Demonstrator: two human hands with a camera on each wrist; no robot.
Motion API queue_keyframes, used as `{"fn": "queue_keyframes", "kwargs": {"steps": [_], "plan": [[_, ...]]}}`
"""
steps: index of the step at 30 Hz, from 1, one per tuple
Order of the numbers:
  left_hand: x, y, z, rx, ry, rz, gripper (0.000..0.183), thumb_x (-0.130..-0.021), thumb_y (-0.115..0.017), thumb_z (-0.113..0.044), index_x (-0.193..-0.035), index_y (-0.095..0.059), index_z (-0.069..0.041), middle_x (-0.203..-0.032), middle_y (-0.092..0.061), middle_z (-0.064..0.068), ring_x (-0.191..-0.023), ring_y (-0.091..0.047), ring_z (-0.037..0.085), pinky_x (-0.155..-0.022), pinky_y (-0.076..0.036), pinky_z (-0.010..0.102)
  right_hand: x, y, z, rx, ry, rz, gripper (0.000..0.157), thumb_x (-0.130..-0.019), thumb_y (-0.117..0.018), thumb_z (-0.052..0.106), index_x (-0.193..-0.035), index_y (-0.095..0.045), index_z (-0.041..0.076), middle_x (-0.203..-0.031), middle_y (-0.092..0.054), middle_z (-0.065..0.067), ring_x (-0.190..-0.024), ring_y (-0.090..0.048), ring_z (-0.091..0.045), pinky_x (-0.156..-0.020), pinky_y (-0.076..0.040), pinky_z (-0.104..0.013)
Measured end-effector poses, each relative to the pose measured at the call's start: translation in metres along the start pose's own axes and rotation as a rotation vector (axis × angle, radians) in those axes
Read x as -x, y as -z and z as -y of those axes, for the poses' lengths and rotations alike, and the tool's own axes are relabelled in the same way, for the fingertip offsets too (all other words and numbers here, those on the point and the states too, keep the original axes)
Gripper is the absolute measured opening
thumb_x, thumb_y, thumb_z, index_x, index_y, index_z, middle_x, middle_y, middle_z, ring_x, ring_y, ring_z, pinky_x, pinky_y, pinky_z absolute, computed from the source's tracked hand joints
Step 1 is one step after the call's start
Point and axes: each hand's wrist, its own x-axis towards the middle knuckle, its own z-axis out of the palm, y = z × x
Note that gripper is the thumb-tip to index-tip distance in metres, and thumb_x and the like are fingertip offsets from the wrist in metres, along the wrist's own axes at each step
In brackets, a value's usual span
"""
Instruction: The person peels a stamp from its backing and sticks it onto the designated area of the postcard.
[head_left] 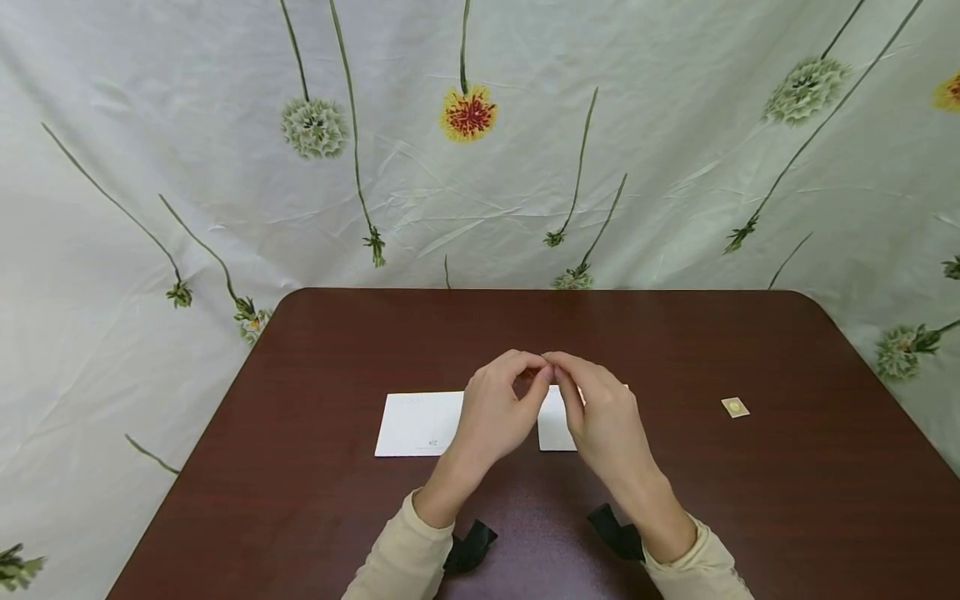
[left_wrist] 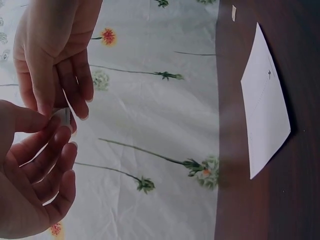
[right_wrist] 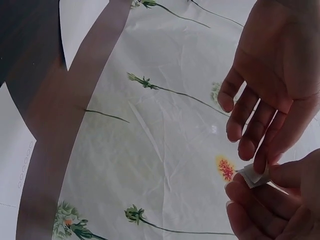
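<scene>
Both hands meet above the table. My left hand (head_left: 495, 404) and right hand (head_left: 603, 417) have thumbs and forefingers together at a small pale postage stamp (right_wrist: 255, 176) with a serrated edge. In the right wrist view the right hand (right_wrist: 270, 205) pinches it from below, and the left hand (right_wrist: 277, 65) reaches it from above. Fingers hide most of the stamp (left_wrist: 64, 116) in the left wrist view. Beneath the hands lie a white card (head_left: 416, 425) at left and a second white card (head_left: 555, 425), partly covered by the right hand.
A small square stamp (head_left: 735, 407) with a yellowish design lies on the dark brown table (head_left: 810, 492) to the right. Black straps (head_left: 468, 546) hang by both wrists. A white curtain (head_left: 225, 108) with a flower print hangs behind the table.
</scene>
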Motion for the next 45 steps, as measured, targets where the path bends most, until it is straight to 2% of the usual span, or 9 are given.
{"fn": "queue_keyframes", "kwargs": {"steps": [4,12,19,24,30,41,45], "plan": [[-0.0006,0.0006,0.0005,0.016,-0.023,0.000,0.006,-0.087,-0.065,-0.006,-0.087,-0.071,-0.006,-0.082,-0.065,-0.001,-0.071,-0.060,0.013,-0.058,-0.044,0.025,-0.0010,0.0009,-0.0010,-0.032,-0.002,0.002,0.018,-0.084,-0.067,-0.006,-0.101,-0.068,-0.001,-0.091,-0.070,-0.009,-0.075,-0.065,-0.024,-0.062,-0.052,-0.039],[-0.0011,0.0018,0.0020,0.058,-0.060,0.019,0.006,-0.089,-0.065,-0.007,-0.088,-0.071,-0.006,-0.083,-0.065,0.000,-0.073,-0.058,0.012,-0.060,-0.048,0.033,-0.0036,0.0027,-0.0021,-0.147,-0.020,0.000,0.019,-0.086,-0.064,-0.010,-0.101,-0.066,0.000,-0.091,-0.069,-0.006,-0.078,-0.065,-0.016,-0.066,-0.052,-0.031],[-0.0010,0.0027,0.0015,0.073,-0.082,0.017,0.006,-0.088,-0.065,-0.006,-0.089,-0.070,-0.005,-0.082,-0.064,0.000,-0.072,-0.057,0.012,-0.060,-0.048,0.035,-0.0045,0.0041,-0.0009,-0.168,-0.034,0.001,0.018,-0.087,-0.062,-0.010,-0.101,-0.064,0.001,-0.089,-0.069,-0.005,-0.076,-0.065,-0.015,-0.063,-0.052,-0.032],[-0.0010,0.0040,0.0014,0.078,-0.086,0.034,0.006,-0.089,-0.064,-0.005,-0.089,-0.070,-0.005,-0.081,-0.063,-0.001,-0.070,-0.056,0.010,-0.058,-0.047,0.029,-0.0044,0.0048,-0.0011,-0.191,-0.058,0.002,0.019,-0.087,-0.062,-0.010,-0.102,-0.065,0.001,-0.092,-0.069,-0.005,-0.077,-0.065,-0.015,-0.064,-0.052,-0.032],[-0.0012,0.0058,0.0006,0.073,-0.085,0.052,0.006,-0.089,-0.064,-0.005,-0.088,-0.070,-0.005,-0.079,-0.061,-0.002,-0.067,-0.052,0.009,-0.058,-0.044,0.023,-0.0041,0.0052,-0.0026,-0.216,-0.078,-0.009,0.020,-0.087,-0.062,-0.011,-0.103,-0.065,0.001,-0.093,-0.070,-0.006,-0.078,-0.066,-0.015,-0.066,-0.051,-0.025],[-0.0010,0.0090,-0.0016,0.078,-0.083,0.067,0.006,-0.089,-0.064,-0.006,-0.088,-0.070,-0.006,-0.076,-0.059,-0.004,-0.066,-0.052,0.010,-0.058,-0.044,0.024,-0.0041,0.0079,-0.0026,-0.224,-0.133,-0.024,0.019,-0.088,-0.061,-0.010,-0.104,-0.066,0.001,-0.090,-0.070,-0.007,-0.074,-0.065,-0.014,-0.065,-0.047,-0.018],[-0.0011,0.0094,-0.0010,0.076,-0.090,0.064,0.006,-0.089,-0.064,-0.006,-0.089,-0.070,-0.006,-0.077,-0.060,-0.003,-0.066,-0.053,0.012,-0.058,-0.046,0.028,-0.0047,0.0082,-0.0028,-0.223,-0.136,-0.031,0.020,-0.088,-0.061,-0.009,-0.104,-0.067,0.001,-0.092,-0.070,-0.007,-0.074,-0.065,-0.015,-0.065,-0.047,-0.018]]}}
